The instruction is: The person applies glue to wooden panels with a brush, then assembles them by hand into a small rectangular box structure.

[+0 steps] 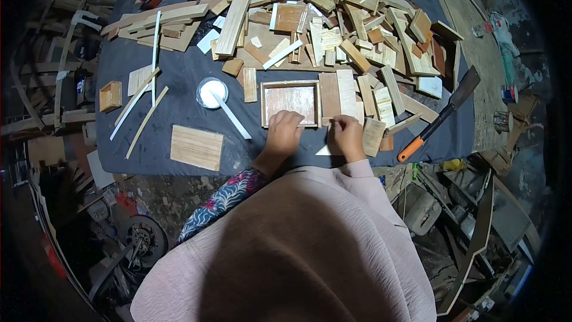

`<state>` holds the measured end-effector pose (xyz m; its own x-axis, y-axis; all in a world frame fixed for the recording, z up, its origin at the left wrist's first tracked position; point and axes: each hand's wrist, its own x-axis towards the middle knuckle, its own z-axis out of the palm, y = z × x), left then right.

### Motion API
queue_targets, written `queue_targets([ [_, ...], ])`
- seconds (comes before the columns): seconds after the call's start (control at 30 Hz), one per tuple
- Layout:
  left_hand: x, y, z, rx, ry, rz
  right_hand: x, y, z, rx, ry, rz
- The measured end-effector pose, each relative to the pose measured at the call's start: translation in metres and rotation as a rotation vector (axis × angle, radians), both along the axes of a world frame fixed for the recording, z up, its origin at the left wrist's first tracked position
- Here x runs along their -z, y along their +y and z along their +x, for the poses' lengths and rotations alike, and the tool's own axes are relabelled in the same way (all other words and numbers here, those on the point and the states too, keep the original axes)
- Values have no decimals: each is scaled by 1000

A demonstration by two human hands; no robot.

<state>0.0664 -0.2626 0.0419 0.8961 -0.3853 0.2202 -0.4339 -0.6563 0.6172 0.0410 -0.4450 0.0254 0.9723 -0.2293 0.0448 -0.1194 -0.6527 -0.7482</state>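
Observation:
A shallow wooden box (290,100) lies open side up on the dark cloth in front of me. My left hand (284,131) rests on its near edge, fingers curled over the rim. Just right of the box, my right hand (347,135) has its fingers pressed together at the near ends of a brown board (329,94) and a pale board (347,92); what they hold, if anything, is too small to tell. To the left stands a round tub of white material (213,93) with a white stick (233,119) leaning out of it.
Scrap wood (354,53) is heaped across the back. A large blade with an orange handle (411,149) lies at the right. A flat wooden panel (196,147), thin strips (146,122) and a small wooden box (111,96) are on the left.

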Motion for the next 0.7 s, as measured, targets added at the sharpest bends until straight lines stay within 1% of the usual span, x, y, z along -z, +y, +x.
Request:
queue_targets([
  [0.03,-2,6,-1,-8,-39,3,-3,-1,1,62,22,110],
  [0.1,0,17,-3,-2,-21,14,-4,-3,2,62,74,196],
  [0.13,2,21,-3,7,0,18,-2,-2,2,53,70,197],
  [0.17,4,23,-4,-1,-5,19,1,0,1,-23,35,143],
  [0.2,6,25,-3,10,7,27,-2,3,2,-96,0,87],
  [0.23,8,26,-4,21,21,34,-6,5,1,-102,-3,86],
  [0.3,15,27,-3,30,35,25,-15,11,0,-199,-21,23],
  [0.33,18,27,-3,45,51,19,-16,14,-1,-204,24,103],
  [0.47,27,27,-4,43,62,-10,-18,19,-1,-208,21,131],
  [0.57,29,27,-5,52,79,-12,-32,27,-3,-206,37,118],
  [0.63,31,27,-5,33,104,-36,-40,33,-4,-281,-43,-196],
  [0.7,33,26,-3,33,106,-38,-33,36,-4,-277,-16,-200],
])
